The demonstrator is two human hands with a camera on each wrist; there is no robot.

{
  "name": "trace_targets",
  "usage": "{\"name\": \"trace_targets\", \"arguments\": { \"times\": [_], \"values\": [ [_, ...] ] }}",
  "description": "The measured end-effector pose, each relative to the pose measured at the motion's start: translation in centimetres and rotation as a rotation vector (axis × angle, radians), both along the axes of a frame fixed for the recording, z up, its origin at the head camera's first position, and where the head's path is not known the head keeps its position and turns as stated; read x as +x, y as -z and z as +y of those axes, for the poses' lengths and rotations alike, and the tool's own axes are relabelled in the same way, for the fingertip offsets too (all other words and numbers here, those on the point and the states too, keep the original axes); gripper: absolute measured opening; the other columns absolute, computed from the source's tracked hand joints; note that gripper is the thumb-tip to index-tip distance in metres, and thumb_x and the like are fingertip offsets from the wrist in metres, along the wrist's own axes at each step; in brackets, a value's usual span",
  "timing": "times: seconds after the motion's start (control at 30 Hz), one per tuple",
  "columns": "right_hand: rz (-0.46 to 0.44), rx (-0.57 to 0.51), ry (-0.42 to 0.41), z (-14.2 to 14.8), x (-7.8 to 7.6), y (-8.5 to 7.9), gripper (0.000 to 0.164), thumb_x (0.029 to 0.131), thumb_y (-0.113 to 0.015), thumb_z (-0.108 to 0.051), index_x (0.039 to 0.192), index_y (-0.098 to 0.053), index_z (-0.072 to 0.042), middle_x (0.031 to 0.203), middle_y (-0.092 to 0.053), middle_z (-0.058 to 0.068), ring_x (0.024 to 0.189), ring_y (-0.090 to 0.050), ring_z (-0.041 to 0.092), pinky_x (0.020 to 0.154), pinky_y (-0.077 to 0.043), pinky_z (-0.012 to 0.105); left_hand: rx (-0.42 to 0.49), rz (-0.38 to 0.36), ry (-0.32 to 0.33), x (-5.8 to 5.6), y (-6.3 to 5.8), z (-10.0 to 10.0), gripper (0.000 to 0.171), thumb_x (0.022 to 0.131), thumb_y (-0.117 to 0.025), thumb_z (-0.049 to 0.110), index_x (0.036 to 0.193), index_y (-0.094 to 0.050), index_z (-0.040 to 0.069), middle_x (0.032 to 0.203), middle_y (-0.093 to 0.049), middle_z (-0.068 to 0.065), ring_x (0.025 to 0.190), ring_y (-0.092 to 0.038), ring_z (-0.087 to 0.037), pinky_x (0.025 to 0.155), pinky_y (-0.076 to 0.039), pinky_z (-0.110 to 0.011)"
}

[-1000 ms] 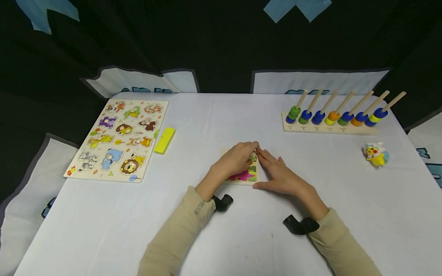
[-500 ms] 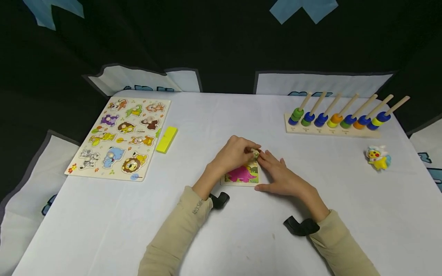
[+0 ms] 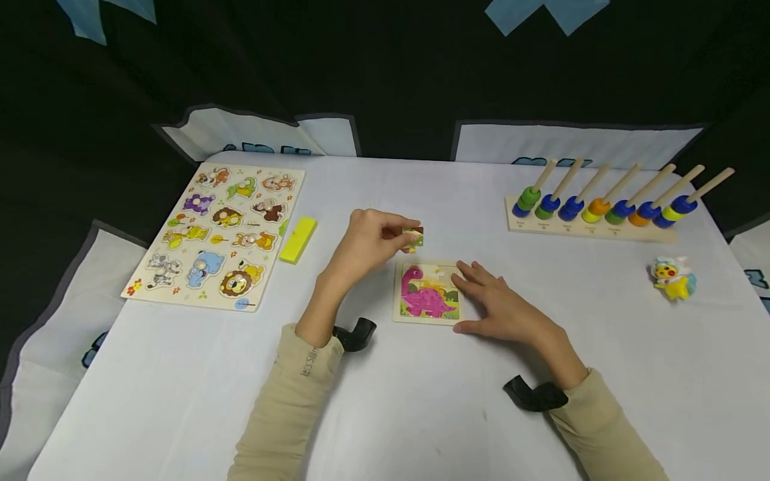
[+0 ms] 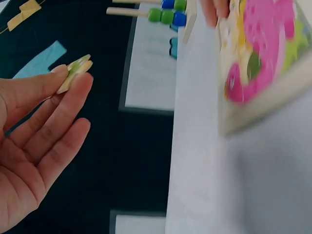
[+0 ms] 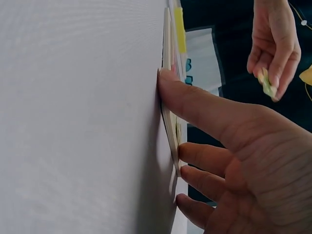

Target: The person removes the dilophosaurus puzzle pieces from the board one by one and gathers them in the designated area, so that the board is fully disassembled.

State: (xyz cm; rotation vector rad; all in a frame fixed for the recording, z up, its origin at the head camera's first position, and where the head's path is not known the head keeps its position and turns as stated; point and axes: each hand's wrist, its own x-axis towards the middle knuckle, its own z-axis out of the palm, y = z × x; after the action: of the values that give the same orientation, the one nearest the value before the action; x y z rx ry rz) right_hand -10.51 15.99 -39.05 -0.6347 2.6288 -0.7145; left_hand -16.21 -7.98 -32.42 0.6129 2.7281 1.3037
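Observation:
My left hand (image 3: 363,247) pinches a small green-and-brown puzzle piece (image 3: 415,235) between thumb and fingertips, raised beyond the far edge of a square dinosaur puzzle. From the left wrist view, what it holds shows as thin wooden layers (image 4: 75,74) seen edge-on. The puzzle's pale wooden frame (image 3: 397,294) lies on the table, with a pink dinosaur picture (image 3: 428,302) inside it and a pale patch at the upper right. My right hand (image 3: 496,304) lies along the puzzle's right side. Its thumb (image 5: 195,100) touches the edge near the front corner, the fingers spread farther back.
A large animal peg puzzle board (image 3: 255,306) lies at the left, with a yellow block (image 3: 298,240) beside it. At the back right stands a wooden bead counter (image 3: 592,229) with upright pegs. A small yellow-and-white figurine (image 3: 672,279) is in front of it.
My left hand has lifted away from the puzzle's top right, moving left and back with the piece in its fingers. More of the dinosaur picture now shows. The right hand stays at the puzzle's edge.

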Motion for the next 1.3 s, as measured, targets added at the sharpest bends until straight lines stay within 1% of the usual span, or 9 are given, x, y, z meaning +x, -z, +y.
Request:
{"name": "trace_targets", "arguments": {
  "times": [0.13, 0.23, 0.37, 0.5, 0.63, 0.77, 0.93, 1.1, 1.3],
  "values": [
    [-0.003, 0.022, 0.021, 0.4, -0.1, -0.1, 0.086, 0.07, -0.074, -0.041, 0.139, -0.034, -0.008, 0.151, -0.018, 0.009, 0.14, -0.009, 0.034, 0.103, -0.015, 0.063, -0.037, -0.052, -0.03, -0.2, 0.3, -1.7, 0.024, 0.082, -0.065, 0.022, 0.105, -0.069, 0.014, 0.093, -0.071, 0.001, 0.071, -0.064, -0.007, 0.067, -0.048, -0.024],
    [-0.009, 0.033, 0.038, 0.7, 0.1, 0.0, 0.087, 0.068, -0.075, -0.04, 0.138, -0.035, -0.008, 0.151, -0.018, 0.01, 0.139, -0.01, 0.034, 0.104, -0.017, 0.061, -0.043, -0.113, -0.055, -0.4, 1.4, -2.6, 0.022, 0.08, -0.068, 0.024, 0.101, -0.07, 0.016, 0.083, -0.07, 0.001, 0.07, -0.064, -0.013, 0.077, -0.04, -0.025],
    [0.003, 0.03, 0.046, 0.9, 0.3, -0.1, 0.088, 0.067, -0.076, -0.04, 0.137, -0.036, -0.006, 0.151, -0.019, 0.012, 0.139, -0.012, 0.036, 0.103, -0.019, 0.061, -0.06, -0.151, -0.048, -0.8, 3.2, -3.1, 0.018, 0.077, -0.071, 0.024, 0.093, -0.071, 0.016, 0.07, -0.066, 0.001, 0.066, -0.062, -0.016, 0.072, -0.037, -0.027],
    [0.018, 0.033, 0.05, 1.0, 0.4, -0.5, 0.088, 0.067, -0.077, -0.038, 0.137, -0.036, -0.002, 0.15, -0.019, 0.014, 0.137, -0.015, 0.038, 0.103, -0.024, 0.057, -0.083, -0.168, -0.014, -1.1, 4.6, -3.1, 0.014, 0.076, -0.071, 0.02, 0.09, -0.072, 0.015, 0.071, -0.065, 0.0, 0.062, -0.062, -0.014, 0.059, -0.041, -0.024],
    [0.021, 0.037, 0.063, 1.0, 0.4, -0.7, 0.088, 0.066, -0.078, -0.036, 0.136, -0.037, -0.001, 0.15, -0.018, 0.015, 0.137, -0.015, 0.038, 0.103, -0.026, 0.056, -0.102, -0.196, 0.0, -1.1, 5.1, -2.8, 0.013, 0.076, -0.071, 0.016, 0.088, -0.071, 0.013, 0.069, -0.064, -0.001, 0.06, -0.06, -0.013, 0.056, -0.039, -0.023],
    [0.009, 0.033, 0.061, 1.0, 0.4, -0.7, 0.087, 0.066, -0.078, -0.035, 0.135, -0.038, 0.0, 0.149, -0.019, 0.016, 0.137, -0.017, 0.039, 0.102, -0.026, 0.057, -0.099, -0.213, -0.013, -0.9, 5.7, -2.6, 0.012, 0.075, -0.072, 0.016, 0.087, -0.071, 0.012, 0.066, -0.066, -0.001, 0.059, -0.061, -0.014, 0.056, -0.038, -0.023],
    [-0.003, 0.044, 0.058, 1.2, 0.4, -0.6, 0.087, 0.066, -0.079, -0.034, 0.135, -0.038, -0.001, 0.149, -0.02, 0.016, 0.136, -0.019, 0.039, 0.102, -0.027, 0.057, -0.099, -0.191, -0.044, -0.8, 6.4, -2.1, 0.012, 0.076, -0.072, 0.019, 0.087, -0.071, 0.013, 0.07, -0.065, -0.001, 0.062, -0.056, -0.012, 0.058, -0.04, -0.022],
    [-0.009, 0.035, 0.051, 1.3, 0.3, -0.7, 0.086, 0.067, -0.078, -0.032, 0.135, -0.038, -0.001, 0.149, -0.02, 0.016, 0.135, -0.021, 0.038, 0.102, -0.028, 0.056, -0.114, -0.181, -0.075, -0.6, 6.5, -2.1, 0.01, 0.075, -0.072, 0.019, 0.084, -0.071, 0.013, 0.07, -0.064, -0.001, 0.062, -0.054, -0.012, 0.058, -0.04, -0.023],
    [-0.027, 0.016, 0.047, 1.3, 0.2, -0.8, 0.084, 0.068, -0.077, -0.027, 0.136, -0.036, -0.001, 0.15, -0.018, 0.014, 0.136, -0.021, 0.038, 0.102, -0.026, 0.058, -0.129, -0.196, -0.069, -0.7, 6.4, -2.2, 0.011, 0.075, -0.072, 0.02, 0.084, -0.071, 0.013, 0.07, -0.062, -0.001, 0.065, -0.054, -0.013, 0.062, -0.04, -0.024]
  ]
}}
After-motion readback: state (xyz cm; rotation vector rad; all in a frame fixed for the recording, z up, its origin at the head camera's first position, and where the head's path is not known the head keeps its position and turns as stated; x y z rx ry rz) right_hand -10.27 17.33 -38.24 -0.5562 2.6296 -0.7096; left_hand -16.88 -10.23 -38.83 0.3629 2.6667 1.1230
